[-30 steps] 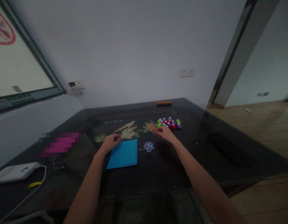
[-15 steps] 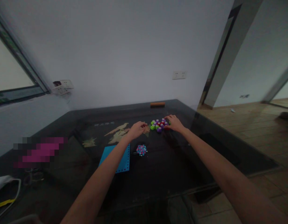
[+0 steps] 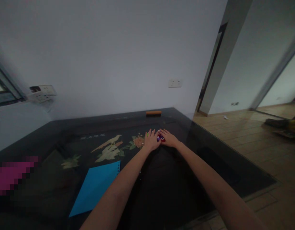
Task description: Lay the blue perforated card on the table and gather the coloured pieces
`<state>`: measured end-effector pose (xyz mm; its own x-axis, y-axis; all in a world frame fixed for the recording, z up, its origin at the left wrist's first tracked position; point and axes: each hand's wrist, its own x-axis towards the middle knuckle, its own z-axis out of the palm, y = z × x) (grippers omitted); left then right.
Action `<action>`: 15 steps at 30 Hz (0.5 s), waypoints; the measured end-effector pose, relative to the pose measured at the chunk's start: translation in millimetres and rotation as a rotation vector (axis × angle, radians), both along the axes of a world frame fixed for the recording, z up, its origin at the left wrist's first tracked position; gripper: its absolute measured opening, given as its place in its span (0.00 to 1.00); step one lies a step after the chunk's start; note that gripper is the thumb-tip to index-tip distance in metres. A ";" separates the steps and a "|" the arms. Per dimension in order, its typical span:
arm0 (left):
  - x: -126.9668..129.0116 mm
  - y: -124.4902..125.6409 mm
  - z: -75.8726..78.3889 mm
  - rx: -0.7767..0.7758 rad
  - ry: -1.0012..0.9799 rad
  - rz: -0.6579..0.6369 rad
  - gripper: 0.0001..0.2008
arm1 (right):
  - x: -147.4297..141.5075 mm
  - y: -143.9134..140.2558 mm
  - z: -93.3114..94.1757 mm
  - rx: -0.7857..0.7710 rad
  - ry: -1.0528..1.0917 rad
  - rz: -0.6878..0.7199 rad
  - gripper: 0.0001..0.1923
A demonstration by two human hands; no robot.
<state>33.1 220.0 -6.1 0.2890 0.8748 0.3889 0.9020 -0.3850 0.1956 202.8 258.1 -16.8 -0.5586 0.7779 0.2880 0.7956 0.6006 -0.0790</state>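
L hand [image 3: 151, 141] + R hand [image 3: 168, 138] side by side, fingers flat, spread over small coloured pieces [image 3: 160, 138] on far part of dark table [image 3: 176, 179]. Not gripping. Pieces mostly hidden between hands. Blue sheet [image 3: 96, 187] near L forearm.

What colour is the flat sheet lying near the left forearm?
Bright blue sheet, seen in the head view.

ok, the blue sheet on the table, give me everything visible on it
The blue sheet is a flat, thin rectangle of bright blue, paper or card by its look. It lies flat on the dark glossy table, turned at an angle, near the person's side and left of the left forearm. A row of small dots or holes runs along its far right edge. Its lower right part is hidden behind the forearm. Neither hand touches it.
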 end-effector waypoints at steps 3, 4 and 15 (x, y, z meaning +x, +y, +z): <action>-0.1 2.6 -3.9 -0.003 0.030 0.005 0.27 | -1.5 0.1 -2.4 0.016 0.045 0.020 0.34; -0.9 2.6 -4.3 -0.003 0.040 0.004 0.26 | -2.4 0.0 -3.0 0.021 0.062 0.026 0.33; -23.0 0.5 0.8 0.028 0.113 -0.020 0.21 | -23.3 -4.8 -5.5 0.044 0.203 0.062 0.30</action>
